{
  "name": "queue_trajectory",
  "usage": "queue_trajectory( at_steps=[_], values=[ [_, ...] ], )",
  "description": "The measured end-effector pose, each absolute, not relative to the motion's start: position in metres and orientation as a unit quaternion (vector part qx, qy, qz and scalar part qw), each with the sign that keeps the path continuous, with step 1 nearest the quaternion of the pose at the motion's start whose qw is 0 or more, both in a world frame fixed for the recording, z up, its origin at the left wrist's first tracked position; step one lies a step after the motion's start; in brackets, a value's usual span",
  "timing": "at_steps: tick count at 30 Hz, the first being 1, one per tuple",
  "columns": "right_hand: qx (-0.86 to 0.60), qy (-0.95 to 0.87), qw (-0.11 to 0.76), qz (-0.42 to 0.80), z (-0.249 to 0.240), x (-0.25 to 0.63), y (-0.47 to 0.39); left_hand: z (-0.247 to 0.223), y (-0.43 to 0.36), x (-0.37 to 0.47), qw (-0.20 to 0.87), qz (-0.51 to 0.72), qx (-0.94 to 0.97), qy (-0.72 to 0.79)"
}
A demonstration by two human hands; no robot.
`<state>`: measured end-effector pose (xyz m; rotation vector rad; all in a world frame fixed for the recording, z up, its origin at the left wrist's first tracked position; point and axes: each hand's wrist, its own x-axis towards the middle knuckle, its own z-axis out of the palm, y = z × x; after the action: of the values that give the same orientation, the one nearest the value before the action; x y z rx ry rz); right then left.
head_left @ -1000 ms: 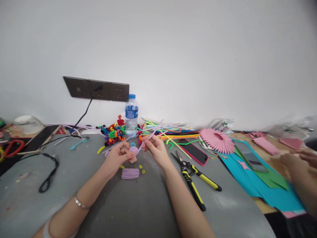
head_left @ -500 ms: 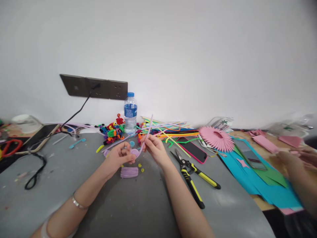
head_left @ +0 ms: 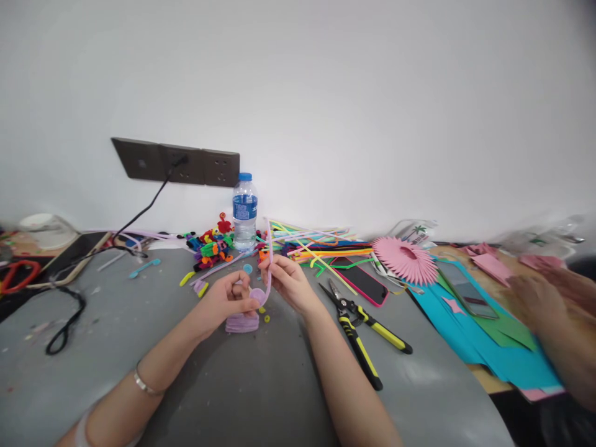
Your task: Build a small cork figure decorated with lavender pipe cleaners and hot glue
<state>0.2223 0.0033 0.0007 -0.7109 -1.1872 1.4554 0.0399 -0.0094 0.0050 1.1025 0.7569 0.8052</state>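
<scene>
Between thumb and fingers my left hand (head_left: 231,299) pinches a flat lilac coil (head_left: 257,296) of pipe cleaner. The loose length of that lilac pipe cleaner (head_left: 269,248) rises from the coil, and my right hand (head_left: 289,280) grips it partway up. On the grey table just below my hands lies a lilac ribbed block (head_left: 242,323), partly covered by my left hand, with small yellow pieces (head_left: 267,318) beside it. A small blue coil (head_left: 248,269) rests behind my hands.
A water bottle (head_left: 244,214) stands by the wall near colourful pipe-cleaner figures (head_left: 213,245) and loose pipe cleaners (head_left: 321,239). Yellow-black pliers (head_left: 358,320) and a phone (head_left: 361,280) lie right. A co-worker's hands (head_left: 542,304) are over pink paper at far right; red scissors (head_left: 21,276) lie left.
The loose end of the lilac pipe cleaner has swung left and now stands nearly upright. My left hand and the coil have shifted slightly right. The co-worker's hands have moved left.
</scene>
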Motion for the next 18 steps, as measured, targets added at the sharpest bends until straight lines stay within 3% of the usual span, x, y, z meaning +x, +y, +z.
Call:
queue_trajectory(
  at_steps=[18],
  values=[
    [-0.27, -0.504, 0.498, 0.653, 0.0073, 0.2177, -0.002, -0.0044, -0.012, 0.0377, 0.728, 0.335, 0.516, 0.304]
  ],
)
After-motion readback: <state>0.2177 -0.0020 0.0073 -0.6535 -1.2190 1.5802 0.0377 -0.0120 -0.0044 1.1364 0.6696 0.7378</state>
